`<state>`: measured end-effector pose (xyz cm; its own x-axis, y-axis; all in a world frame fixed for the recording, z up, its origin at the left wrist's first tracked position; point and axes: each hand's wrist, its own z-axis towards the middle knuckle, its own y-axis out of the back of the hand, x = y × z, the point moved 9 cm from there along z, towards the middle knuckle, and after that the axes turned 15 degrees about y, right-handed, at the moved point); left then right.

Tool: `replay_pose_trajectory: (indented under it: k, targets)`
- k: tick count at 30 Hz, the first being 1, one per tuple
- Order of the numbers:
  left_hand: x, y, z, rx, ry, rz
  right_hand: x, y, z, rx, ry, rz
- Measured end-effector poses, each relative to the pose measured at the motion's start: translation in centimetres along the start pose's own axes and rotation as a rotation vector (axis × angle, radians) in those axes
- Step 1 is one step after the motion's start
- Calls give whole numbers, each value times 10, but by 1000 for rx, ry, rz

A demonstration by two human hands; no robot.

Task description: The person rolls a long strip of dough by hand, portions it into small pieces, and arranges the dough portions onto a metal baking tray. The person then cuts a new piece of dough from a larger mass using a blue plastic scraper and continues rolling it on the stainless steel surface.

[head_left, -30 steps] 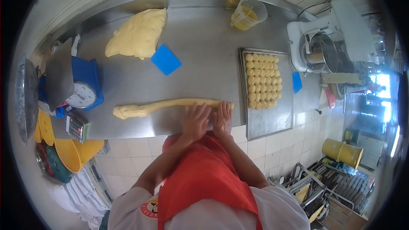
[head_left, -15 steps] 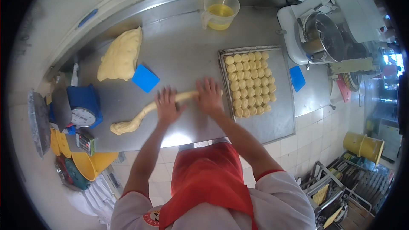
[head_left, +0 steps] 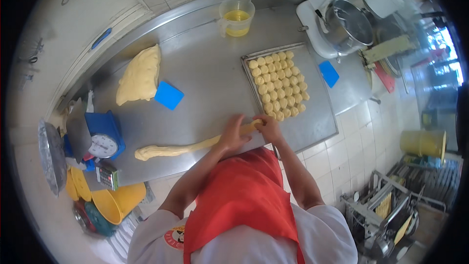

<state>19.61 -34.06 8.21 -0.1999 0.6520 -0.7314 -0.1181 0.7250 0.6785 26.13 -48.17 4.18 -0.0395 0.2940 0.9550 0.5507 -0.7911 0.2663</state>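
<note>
A long rope of pale yellow dough [head_left: 188, 149] lies across the steel table near its front edge, thicker and lumpy at its left tip. My right hand [head_left: 269, 129] is closed around the rope's right end, beside the tray's near left corner. Just left of it, my left hand [head_left: 233, 136] rests against the rope on its edge, fingers stretched and thumb apart. The metal tray [head_left: 320, 102] carries rows of small round dough pieces [head_left: 278, 85]. A large dough mass [head_left: 140, 76] sits at the back left, with a blue scraper [head_left: 169, 96] touching its near right side.
A jug of yellow liquid [head_left: 237, 17] stands at the back. Right of the tray are a second blue scraper [head_left: 329, 73] and a stand mixer with a steel bowl [head_left: 348, 27]. A blue dial scale [head_left: 105, 139] and a calculator [head_left: 107, 176] occupy the left end.
Both hands have moved nearer to me and rightward. The right one went from lying flat to gripping the rope's end. The rope is now straighter and closer to the front edge.
</note>
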Motion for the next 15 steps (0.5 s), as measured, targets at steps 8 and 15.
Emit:
replay_pose_trajectory:
  k: [8, 15]
  targets:
    - [-27, -48, 2, 525, 85, 167, 60, -6, -50, -436, 20, -428]
    - [-30, -41, -17, 540, -9, 206, 71, -21, -73, -583, -142, -669]
